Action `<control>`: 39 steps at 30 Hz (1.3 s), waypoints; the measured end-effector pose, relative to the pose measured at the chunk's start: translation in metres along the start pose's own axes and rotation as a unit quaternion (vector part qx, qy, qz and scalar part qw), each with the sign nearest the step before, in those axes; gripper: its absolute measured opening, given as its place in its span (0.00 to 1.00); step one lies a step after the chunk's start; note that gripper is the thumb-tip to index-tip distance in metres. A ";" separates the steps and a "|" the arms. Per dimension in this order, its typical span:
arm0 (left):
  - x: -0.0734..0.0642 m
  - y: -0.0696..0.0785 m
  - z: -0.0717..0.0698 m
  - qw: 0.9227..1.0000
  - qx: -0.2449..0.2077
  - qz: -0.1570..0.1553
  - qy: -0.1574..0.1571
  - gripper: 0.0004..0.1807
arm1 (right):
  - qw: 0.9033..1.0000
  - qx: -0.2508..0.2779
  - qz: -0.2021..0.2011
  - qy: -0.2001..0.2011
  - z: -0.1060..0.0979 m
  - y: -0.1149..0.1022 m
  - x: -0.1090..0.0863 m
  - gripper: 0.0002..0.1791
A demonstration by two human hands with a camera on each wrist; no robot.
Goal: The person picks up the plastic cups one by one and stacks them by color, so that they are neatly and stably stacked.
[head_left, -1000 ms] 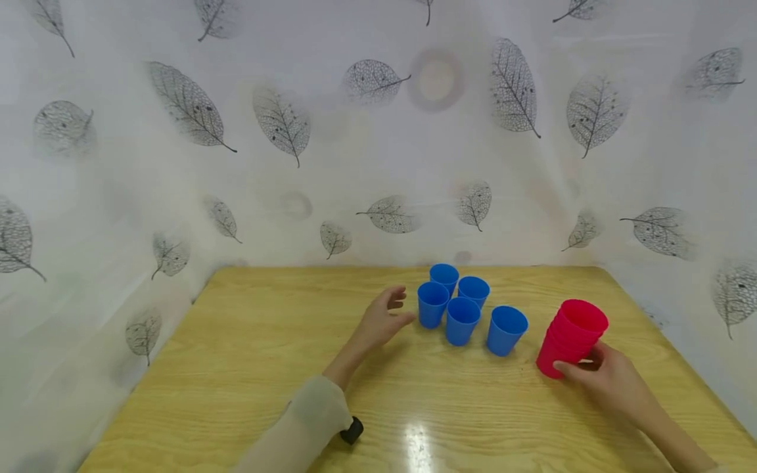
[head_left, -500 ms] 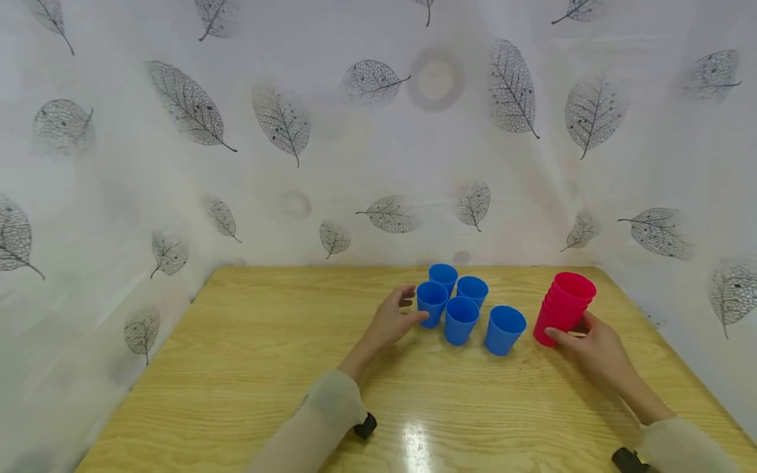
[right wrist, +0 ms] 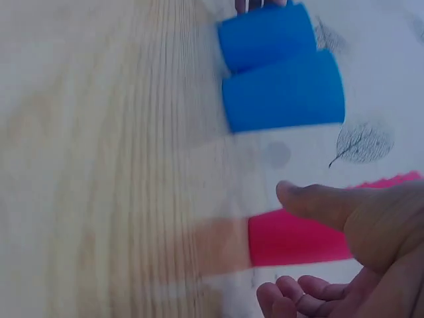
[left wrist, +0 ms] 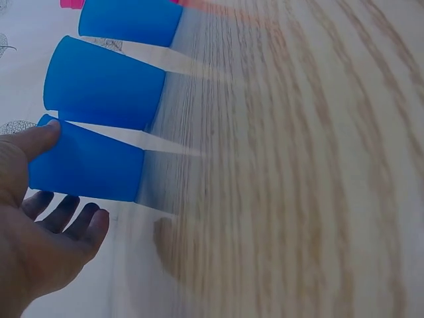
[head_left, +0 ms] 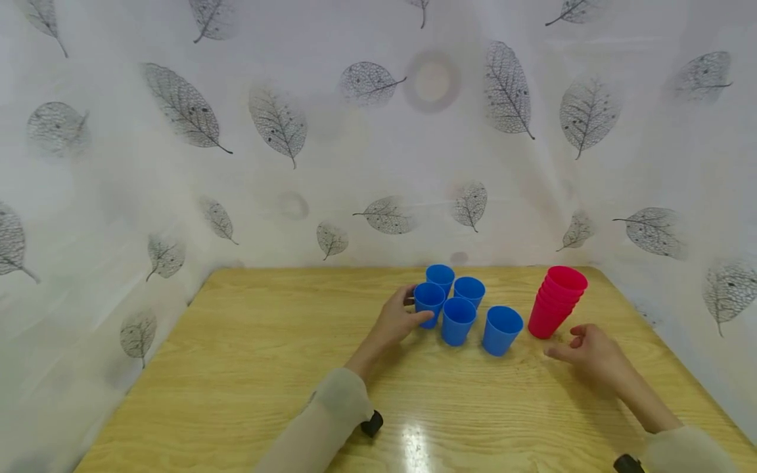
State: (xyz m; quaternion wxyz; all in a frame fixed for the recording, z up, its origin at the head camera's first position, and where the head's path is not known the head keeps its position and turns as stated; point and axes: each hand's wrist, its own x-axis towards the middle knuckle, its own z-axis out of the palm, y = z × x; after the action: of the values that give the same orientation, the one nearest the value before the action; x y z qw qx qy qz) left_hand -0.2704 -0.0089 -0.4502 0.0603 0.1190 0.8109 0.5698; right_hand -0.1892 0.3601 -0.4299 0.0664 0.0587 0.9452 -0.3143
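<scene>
I have a stack of nested red plastic cups (head_left: 552, 302) standing on the wood-grain bench (head_left: 236, 368). To its left are five tapered blue plastic cups (head_left: 458, 322), all mouth up — four grouped closely, and a single blue cup (head_left: 502, 332) nearest the stack. My left hand (head_left: 397, 322) is curved around the blue cup farthest left of the stack (head_left: 429, 303), thumb along its front and fingers at its far side; how firmly they press I cannot tell. My right hand (head_left: 594, 355) is just in front of the stack and to its right, thumb and fingers apart, holding nothing.

I judge these cups light, thin-walled and fairly stiff, with smooth sides that could slip, and unlikely to break. I would take hold around mid-height, thumb opposing fingers, squeezing gently — too hard near the rim and the wall may flex.
</scene>
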 end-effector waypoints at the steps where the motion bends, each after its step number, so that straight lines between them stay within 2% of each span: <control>1: 0.000 0.001 0.000 1.000 0.001 -0.003 0.001 0.38 | 1.000 -0.002 0.002 -0.007 0.000 -0.003 -0.003 0.50; 6: 0.001 0.001 -0.001 1.000 -0.001 -0.002 0.003 0.37 | 0.999 0.017 -0.043 -0.005 0.009 -0.021 -0.015 0.40; 12: 0.002 -0.001 -0.002 1.000 -0.005 -0.001 0.007 0.37 | 0.993 0.052 -0.104 0.004 0.026 -0.045 -0.019 0.38; 16: 0.002 -0.001 -0.002 1.000 -0.012 -0.003 0.006 0.37 | 0.987 0.085 -0.134 0.015 0.040 -0.058 -0.016 0.39; 19: 0.003 -0.002 -0.001 1.000 -0.019 0.000 -0.001 0.36 | 0.984 0.089 -0.150 0.023 0.049 -0.065 -0.011 0.40; 25: 0.003 -0.003 0.001 1.000 -0.018 0.006 -0.002 0.35 | 0.985 0.079 -0.148 0.039 0.061 -0.072 -0.004 0.42; 33: 0.000 -0.004 -0.003 1.000 -0.016 0.012 0.001 0.34 | 0.985 0.091 -0.138 0.053 0.065 -0.075 -0.004 0.40; 39: -0.003 -0.006 -0.008 1.000 -0.003 -0.003 0.005 0.35 | 0.986 0.090 -0.129 0.051 0.067 -0.075 -0.006 0.40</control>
State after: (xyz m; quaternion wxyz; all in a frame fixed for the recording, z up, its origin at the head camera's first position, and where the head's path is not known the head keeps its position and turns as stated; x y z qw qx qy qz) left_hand -0.2705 -0.0189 -0.4534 0.0584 0.1141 0.8097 0.5727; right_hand -0.1889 0.2600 -0.4382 -0.0283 -0.0424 0.9149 -0.4004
